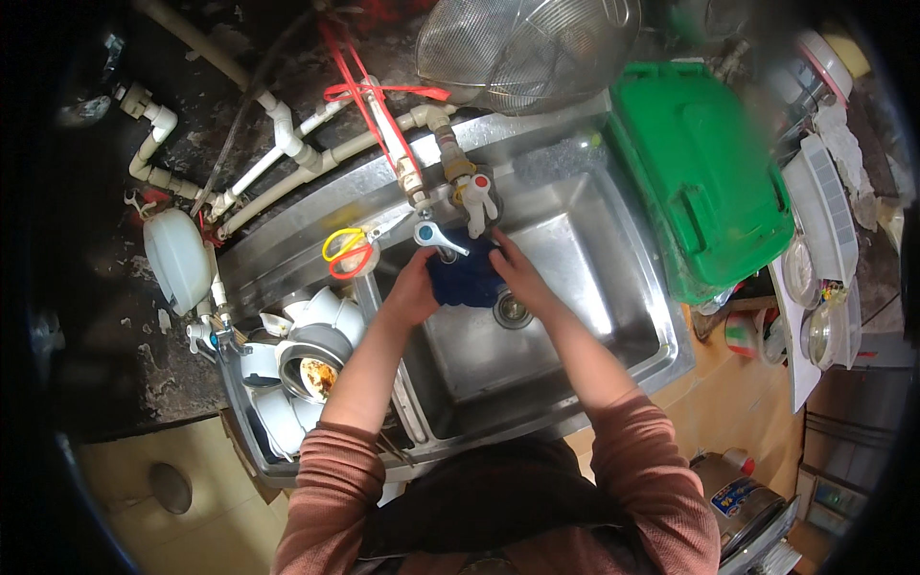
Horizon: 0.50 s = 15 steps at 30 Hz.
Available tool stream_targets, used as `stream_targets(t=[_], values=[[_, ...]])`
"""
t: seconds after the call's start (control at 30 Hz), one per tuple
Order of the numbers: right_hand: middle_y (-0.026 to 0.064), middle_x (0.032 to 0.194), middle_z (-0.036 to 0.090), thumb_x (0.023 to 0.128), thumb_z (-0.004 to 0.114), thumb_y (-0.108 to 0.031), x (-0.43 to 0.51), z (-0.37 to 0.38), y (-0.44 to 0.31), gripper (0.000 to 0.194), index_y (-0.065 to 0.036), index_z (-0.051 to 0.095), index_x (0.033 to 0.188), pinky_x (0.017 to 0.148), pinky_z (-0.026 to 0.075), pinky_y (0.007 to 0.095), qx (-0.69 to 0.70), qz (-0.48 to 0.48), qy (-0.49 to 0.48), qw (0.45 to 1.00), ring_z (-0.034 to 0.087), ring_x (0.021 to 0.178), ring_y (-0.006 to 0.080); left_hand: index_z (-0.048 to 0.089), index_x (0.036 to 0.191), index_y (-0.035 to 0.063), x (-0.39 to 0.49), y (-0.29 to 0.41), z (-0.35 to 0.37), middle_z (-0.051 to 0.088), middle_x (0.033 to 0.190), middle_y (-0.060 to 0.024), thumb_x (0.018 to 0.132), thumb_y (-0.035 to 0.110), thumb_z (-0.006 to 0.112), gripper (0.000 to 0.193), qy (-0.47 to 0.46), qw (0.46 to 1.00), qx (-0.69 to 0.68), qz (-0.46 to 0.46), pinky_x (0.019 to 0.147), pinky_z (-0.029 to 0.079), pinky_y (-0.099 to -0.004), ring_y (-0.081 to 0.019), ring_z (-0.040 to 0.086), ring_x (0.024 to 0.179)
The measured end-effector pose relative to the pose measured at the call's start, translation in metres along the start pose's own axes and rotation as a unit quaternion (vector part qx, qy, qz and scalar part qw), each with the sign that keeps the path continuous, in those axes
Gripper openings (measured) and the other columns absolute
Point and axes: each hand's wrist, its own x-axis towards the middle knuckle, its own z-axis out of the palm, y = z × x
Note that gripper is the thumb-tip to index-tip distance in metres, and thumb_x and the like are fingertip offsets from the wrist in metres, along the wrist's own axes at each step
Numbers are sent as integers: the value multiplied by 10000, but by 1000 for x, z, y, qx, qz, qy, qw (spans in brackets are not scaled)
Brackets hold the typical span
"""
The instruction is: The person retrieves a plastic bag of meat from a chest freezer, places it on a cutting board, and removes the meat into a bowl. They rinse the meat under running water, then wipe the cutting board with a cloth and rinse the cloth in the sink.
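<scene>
A dark blue cloth (466, 280) is stretched between my two hands, below the faucet with the blue-marked lever (431, 233) and over the stainless steel sink basin (503, 359). My left hand (415, 289) grips the cloth's left side. At its right side, my right hand (519, 267) holds it with thumb and fingers; some fingertips are hidden behind the cloth. The drain (513, 309) shows just below the cloth's right edge. A second valve with a red-marked white handle (480, 205) stands above the cloth.
Scissors with yellow and red handles (347, 251) lie on the sink's back ledge. White bowls (327, 316) and dishes fill the left basin. A green plastic lid or bin (719, 165) borders the right side. Mesh strainers (525, 54) are behind the sink, and pale pipes (359, 144) run along the back.
</scene>
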Motion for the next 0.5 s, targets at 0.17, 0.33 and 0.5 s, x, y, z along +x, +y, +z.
stream_targets(t=[0.17,0.33,0.5], values=[[105,1036,656,882,659,-255,13,-22,-18,371,13,607,1133,862,467,304,-150,107,-160,970,601,974,158,578,1159,50,-1,14,-13,659,1088,-67,957,303,452,347,43,985,162,49,907,476,-338,-206,630,991],[110,998,636,848,694,-247,8,-21,-15,305,-3,630,1019,781,462,319,-47,114,-57,991,590,918,152,575,1170,106,-2,10,-17,634,1111,-52,955,342,485,331,221,881,372,192,899,439,-345,-171,583,1031],[128,830,541,757,737,-255,2,41,12,288,-11,597,822,748,407,420,-273,-192,56,941,513,819,311,579,1142,119,9,-26,-21,609,1144,-63,974,369,465,323,3,998,59,-24,907,460,-382,-216,564,1079]])
